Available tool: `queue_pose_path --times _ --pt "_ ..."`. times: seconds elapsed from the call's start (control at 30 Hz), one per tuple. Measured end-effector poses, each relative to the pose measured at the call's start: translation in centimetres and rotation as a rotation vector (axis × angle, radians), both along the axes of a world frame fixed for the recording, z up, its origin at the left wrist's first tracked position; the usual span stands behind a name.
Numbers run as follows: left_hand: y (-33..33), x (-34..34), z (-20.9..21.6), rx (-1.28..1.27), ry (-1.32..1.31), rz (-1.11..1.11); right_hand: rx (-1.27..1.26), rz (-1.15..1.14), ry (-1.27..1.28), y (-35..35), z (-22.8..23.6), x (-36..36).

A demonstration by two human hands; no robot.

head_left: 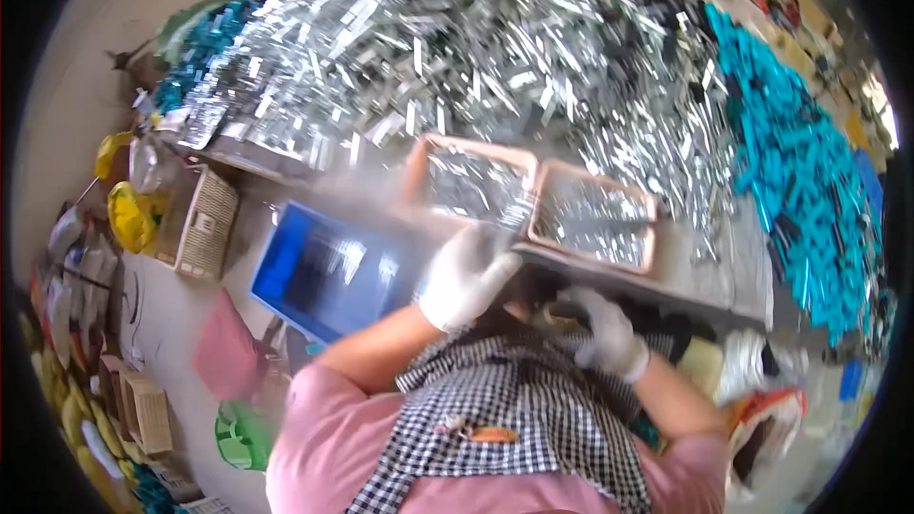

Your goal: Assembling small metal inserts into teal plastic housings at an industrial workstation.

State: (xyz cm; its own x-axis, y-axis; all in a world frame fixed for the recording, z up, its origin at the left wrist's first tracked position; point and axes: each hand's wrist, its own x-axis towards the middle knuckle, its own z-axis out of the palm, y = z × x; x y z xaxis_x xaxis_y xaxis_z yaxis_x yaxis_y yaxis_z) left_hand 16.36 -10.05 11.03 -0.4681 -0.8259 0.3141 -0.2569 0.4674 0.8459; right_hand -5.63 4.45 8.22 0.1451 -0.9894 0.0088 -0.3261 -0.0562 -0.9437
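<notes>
My left hand (466,278), in a white glove, is raised in front of my chest beside the near side of the left pink tray (476,146). Its fingers are smeared by motion, so whether they hold anything cannot be made out. My right hand (609,335), gloved in white too, is lower and to the right, close to my checked apron (495,390). Its fingers are bent and stand apart from the thumb, with nothing plainly between them. Shiny silver strips fill the left tray and the right pink tray (595,263), side by side on the table edge.
A great heap of silver metal pieces (419,48) covers the table beyond the trays. Turquoise pieces (795,162) lie piled at the right. Left of me stand a blue bin (309,319), a cream basket (208,224), a pink stool-like thing (227,352) and a green basket (240,436).
</notes>
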Motion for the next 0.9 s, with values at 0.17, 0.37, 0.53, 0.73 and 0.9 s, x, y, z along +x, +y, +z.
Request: queue_pose_path --times 0.17,0.37,0.53,0.73,0.9 --pt "2.3 -1.2 -1.5 1.133 1.263 0.06 -0.484 -0.055 0.369 0.9 0.2 0.1" --pt "3.7 -3.6 -13.5 1.83 0.938 -0.052 0.528 -0.298 -0.75 4.0 -1.9 -4.2" --pt "3.8 -10.5 -25.7 1.994 0.513 -0.297 0.753 -0.551 -0.836 2.6 -9.0 -2.4" --pt "7.8 -14.5 -32.7 2.108 0.139 -0.526 0.897 -0.919 -0.914 2.8 -19.1 -1.1" --pt "8.5 -13.7 -35.2 1.989 0.13 -0.575 0.958 -0.933 -0.933 3.8 -21.6 -1.6"
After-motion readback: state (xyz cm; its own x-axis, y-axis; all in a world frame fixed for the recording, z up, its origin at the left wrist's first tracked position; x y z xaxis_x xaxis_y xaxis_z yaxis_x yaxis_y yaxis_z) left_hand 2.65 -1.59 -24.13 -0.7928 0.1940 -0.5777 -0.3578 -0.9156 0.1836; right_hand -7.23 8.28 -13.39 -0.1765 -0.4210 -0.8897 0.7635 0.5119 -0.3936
